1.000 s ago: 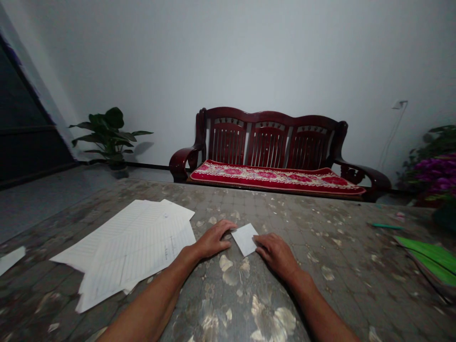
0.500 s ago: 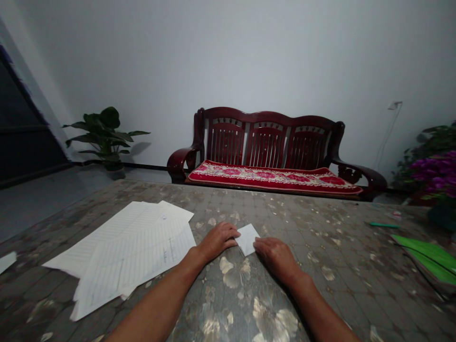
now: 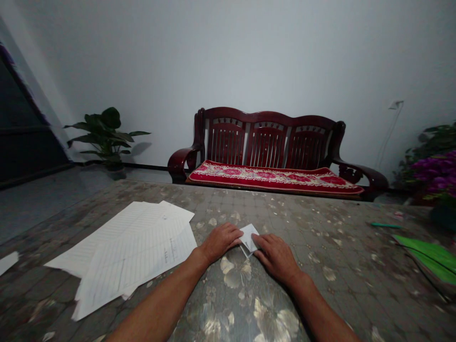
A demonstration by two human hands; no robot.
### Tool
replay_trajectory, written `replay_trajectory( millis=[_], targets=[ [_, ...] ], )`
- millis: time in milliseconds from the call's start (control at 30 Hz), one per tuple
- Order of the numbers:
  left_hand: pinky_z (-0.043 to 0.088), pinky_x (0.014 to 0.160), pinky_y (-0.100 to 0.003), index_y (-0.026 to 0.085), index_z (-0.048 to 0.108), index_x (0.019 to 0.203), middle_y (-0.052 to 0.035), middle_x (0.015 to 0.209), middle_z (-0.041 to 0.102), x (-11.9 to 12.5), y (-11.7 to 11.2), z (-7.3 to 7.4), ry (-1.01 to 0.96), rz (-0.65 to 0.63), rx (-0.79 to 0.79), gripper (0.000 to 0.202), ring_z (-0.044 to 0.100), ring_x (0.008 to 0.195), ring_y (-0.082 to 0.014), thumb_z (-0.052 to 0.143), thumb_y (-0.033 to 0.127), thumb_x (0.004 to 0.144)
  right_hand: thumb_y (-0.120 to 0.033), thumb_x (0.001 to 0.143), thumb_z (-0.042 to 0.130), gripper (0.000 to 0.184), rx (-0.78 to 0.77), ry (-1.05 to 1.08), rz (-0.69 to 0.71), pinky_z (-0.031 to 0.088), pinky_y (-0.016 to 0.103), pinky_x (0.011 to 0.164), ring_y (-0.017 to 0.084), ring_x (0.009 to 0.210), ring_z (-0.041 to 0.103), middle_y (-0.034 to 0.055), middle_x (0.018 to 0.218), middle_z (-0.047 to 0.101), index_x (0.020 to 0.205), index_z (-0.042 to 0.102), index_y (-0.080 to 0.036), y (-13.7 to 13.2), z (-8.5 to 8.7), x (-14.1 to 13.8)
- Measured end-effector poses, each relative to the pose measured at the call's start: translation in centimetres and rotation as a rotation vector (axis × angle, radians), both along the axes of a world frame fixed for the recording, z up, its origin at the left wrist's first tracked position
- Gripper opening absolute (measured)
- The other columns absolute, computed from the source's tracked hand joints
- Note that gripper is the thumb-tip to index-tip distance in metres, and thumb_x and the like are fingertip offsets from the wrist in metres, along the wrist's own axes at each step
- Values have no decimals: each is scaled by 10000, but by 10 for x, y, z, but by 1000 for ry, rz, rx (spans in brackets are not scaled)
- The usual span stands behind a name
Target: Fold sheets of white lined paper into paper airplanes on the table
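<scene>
A small white paper (image 3: 248, 239) lies creased, with a folded flap, on the table between my hands. My left hand (image 3: 221, 243) has its fingertips at the paper's left edge. My right hand (image 3: 274, 259) rests its fingers on the right side, covering part of the paper. Further left, a loose stack of lined white sheets (image 3: 131, 251) lies on the table, with neither hand touching it.
The mottled grey-gold tabletop (image 3: 320, 285) runs under everything. To the right lie a teal pen (image 3: 383, 225) and a green notebook (image 3: 431, 259). A white paper scrap (image 3: 7, 262) sits at the left edge. Beyond the table stand a dark wooden bench (image 3: 270, 142) and potted plants.
The small paper was flat and now shows a fold with a raised flap. Both hands have closed in on it, and my right hand has moved further over it.
</scene>
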State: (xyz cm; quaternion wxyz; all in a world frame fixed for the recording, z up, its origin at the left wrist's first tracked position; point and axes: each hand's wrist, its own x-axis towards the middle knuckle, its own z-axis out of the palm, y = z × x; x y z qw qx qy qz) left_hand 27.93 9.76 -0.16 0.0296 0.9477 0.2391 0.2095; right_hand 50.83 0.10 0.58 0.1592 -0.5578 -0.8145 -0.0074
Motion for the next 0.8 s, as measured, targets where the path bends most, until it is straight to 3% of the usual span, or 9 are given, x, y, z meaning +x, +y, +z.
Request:
replay_trajectory(
  millis=[200, 367, 600, 800],
  targets=[
    [467, 860, -332, 231, 622, 1195, -61, 1146, 672, 5, 2, -4, 12, -47, 167, 277, 606, 1000, -210, 484, 361, 993, -375, 1005, 413, 374, -5, -47, 5, 425, 358, 877, 245, 1036, 560, 81, 1185, 643, 1334, 546, -257, 0, 3, -3],
    [457, 863, -332, 238, 653, 1140, -59, 1117, 690, 8, 0, -6, 1, -66, 186, 231, 613, 1006, -204, 485, 306, 997, -311, 979, 461, 386, 0, -66, -46, 407, 345, 877, 240, 1038, 543, 81, 1192, 625, 1353, 532, -252, -1, 2, -9],
    [455, 858, -310, 220, 690, 1014, -44, 985, 715, 6, 0, -8, -71, -64, 35, 182, 618, 943, -191, 537, 309, 972, -308, 968, 486, 320, -12, -44, -82, 395, 333, 847, 234, 1013, 531, 59, 1118, 631, 1262, 613, -303, 3, 2, -16],
    [464, 851, -274, 201, 694, 893, -32, 941, 684, -1, 5, -9, -224, 110, -235, 100, 615, 934, -176, 596, 187, 911, -255, 953, 501, 287, -33, 106, -90, 414, 317, 885, 211, 1022, 542, 66, 1106, 635, 1183, 672, -274, 9, -7, -5]
  ],
)
